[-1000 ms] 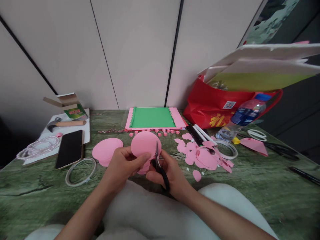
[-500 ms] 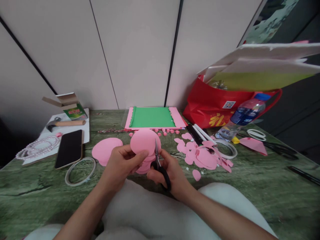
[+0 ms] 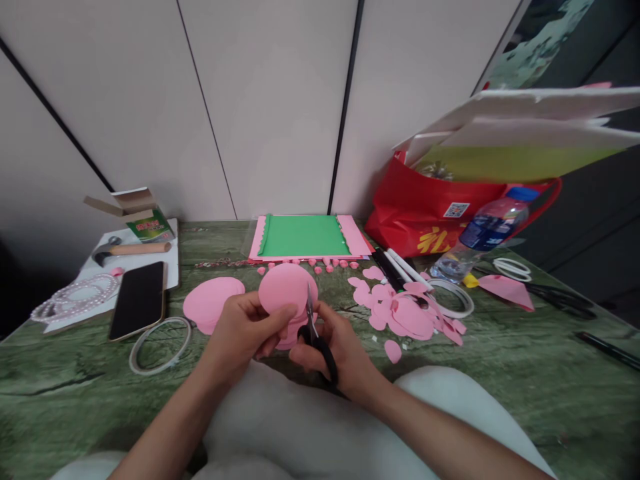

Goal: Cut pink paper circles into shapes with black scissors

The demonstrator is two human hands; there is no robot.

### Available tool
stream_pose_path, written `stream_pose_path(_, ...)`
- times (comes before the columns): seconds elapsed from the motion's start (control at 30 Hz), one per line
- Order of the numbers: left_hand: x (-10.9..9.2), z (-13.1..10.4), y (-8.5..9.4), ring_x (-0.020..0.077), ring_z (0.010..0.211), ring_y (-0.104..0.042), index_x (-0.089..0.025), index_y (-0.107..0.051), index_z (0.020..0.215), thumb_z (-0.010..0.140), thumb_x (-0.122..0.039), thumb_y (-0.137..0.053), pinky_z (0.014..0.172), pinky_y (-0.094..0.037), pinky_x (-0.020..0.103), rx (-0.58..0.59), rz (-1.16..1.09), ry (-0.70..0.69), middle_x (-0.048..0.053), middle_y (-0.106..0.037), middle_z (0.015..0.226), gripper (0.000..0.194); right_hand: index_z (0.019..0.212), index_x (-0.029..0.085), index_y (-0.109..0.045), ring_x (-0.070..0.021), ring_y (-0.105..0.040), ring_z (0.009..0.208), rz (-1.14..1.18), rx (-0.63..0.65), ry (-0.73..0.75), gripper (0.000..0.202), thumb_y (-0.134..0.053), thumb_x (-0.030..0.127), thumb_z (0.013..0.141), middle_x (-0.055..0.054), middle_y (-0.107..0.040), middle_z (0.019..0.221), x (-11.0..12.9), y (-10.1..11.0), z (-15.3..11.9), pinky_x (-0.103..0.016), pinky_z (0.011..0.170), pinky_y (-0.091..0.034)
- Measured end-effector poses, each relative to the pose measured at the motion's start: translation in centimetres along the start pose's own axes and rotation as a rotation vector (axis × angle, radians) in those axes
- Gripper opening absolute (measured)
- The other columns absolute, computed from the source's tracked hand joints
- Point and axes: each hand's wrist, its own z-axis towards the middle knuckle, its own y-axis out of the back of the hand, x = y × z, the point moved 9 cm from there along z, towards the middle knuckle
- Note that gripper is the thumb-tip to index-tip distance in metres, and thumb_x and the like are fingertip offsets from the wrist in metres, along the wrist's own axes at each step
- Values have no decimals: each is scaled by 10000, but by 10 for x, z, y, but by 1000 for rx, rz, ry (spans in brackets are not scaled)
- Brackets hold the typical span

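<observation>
Pinched between thumb and fingers of my left hand point(image 3: 250, 327) is a round pink paper piece point(image 3: 285, 288). My right hand point(image 3: 340, 347) is closed around the black handles of a pair of scissors point(image 3: 320, 347), whose blades point up and lie along the right edge of the paper. More pink paper rounds lie beneath and behind the held one, partly hidden by my hands. A stack of pink paper rounds point(image 3: 213, 303) rests left of my left hand. Right of my right hand spreads a heap of pink paper scraps point(image 3: 405, 313).
At the back lies green paper point(image 3: 305, 235) on pink sheets, with small pink rolled bits in front. Left are a phone point(image 3: 139, 300), tape roll point(image 3: 160, 345), hammer point(image 3: 135, 249) and bead string point(image 3: 75, 298). Right stand a red bag point(image 3: 400, 207) and water bottle point(image 3: 480, 233), near markers point(image 3: 395, 270).
Both hands, with the paper and the scissors, have shifted very slightly left and down. The scissors still lie at the paper's right edge, and the things on the table look unmoved.
</observation>
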Motion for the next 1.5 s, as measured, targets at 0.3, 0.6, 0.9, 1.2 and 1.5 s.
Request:
stream_pose_path(0.3, -1, 0, -4, 18, 307, -320, -136, -555, 551, 659, -302, -667, 308, -220, 146, 34, 44, 4, -56, -478, 402, 227, 966, 176, -438, -72, -363, 500, 55, -1, 51, 547, -734, 440, 590, 59, -448, 594, 6, 1, 1, -195, 459, -279)
stream_pose_path(0.6, -2, 0, 0, 20, 311, -333, -131, -551, 562, 633, -301, -693, 308, -216, 138, 0, 9, -3, -71, -450, 391, 233, 950, 177, -429, -52, -307, 453, 91, 16, 61, 469, -727, 327, 620, 98, -397, 530, 4, 1, 0, -181, 434, -241)
stream_pose_path(0.9, -5, 0, 1, 19, 325, -347, -134, -557, 575, 658, -306, -688, 307, -226, 133, 7, -32, -52, -64, -475, 416, 232, 954, 176, -429, -49, -354, 440, 89, -23, 21, 530, -762, 294, 559, 81, -489, 555, 1, 5, 1, -167, 414, -271)
stream_pose_path(1.2, -6, 2, 3, 16, 323, -358, -136, -541, 582, 700, -297, -660, 305, -233, 124, -4, -57, -79, -70, -464, 419, 232, 924, 182, -447, -53, -386, 370, -45, -82, 5, 457, -720, 312, 581, 77, -527, 497, -2, 11, 1, -149, 343, -250)
stream_pose_path(1.5, -8, 0, -7, 61, 315, -462, -153, -553, 623, 738, -318, -616, 280, -328, 155, 68, -150, -58, -43, -567, 496, 210, 920, 185, -433, -61, -402, 360, -69, -53, 0, 444, -690, 368, 607, 82, -520, 461, 2, 7, 0, -153, 343, -291)
